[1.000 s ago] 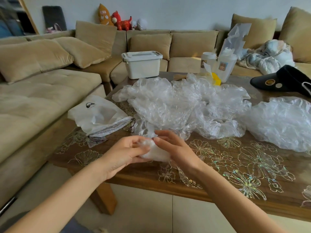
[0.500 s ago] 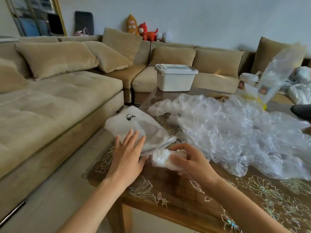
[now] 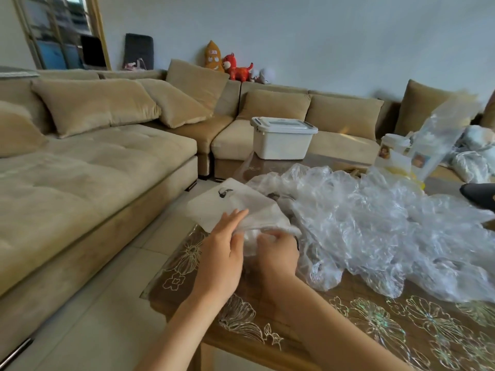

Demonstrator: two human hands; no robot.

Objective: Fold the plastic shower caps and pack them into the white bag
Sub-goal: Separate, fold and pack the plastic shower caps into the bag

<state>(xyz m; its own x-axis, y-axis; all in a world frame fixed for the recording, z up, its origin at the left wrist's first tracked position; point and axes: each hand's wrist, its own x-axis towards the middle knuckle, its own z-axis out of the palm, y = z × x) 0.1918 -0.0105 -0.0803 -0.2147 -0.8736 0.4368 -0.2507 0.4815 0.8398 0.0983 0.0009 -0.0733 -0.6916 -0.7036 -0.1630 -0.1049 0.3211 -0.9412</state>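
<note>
We see our left hand (image 3: 222, 253) lying with fairly straight fingers (image 3: 235, 218) against the near edge of the white bag (image 3: 227, 202). The bag rests at the left corner of the tabletop (image 3: 375, 322) and has a small dark logo on its upper face. Our right hand (image 3: 278, 254), just beside the left, grips a folded shower cap (image 3: 251, 241), a small pale bundle held up at the bag's edge; we cannot tell whether any of it is inside. To the right, a loose heap of clear shower caps (image 3: 375, 223) spreads over the tabletop. Beyond it stands a white lidded box (image 3: 281, 141). A tan sofa (image 3: 93, 178) wraps the room's corner, with plush toys (image 3: 230, 64) on its back.
</note>
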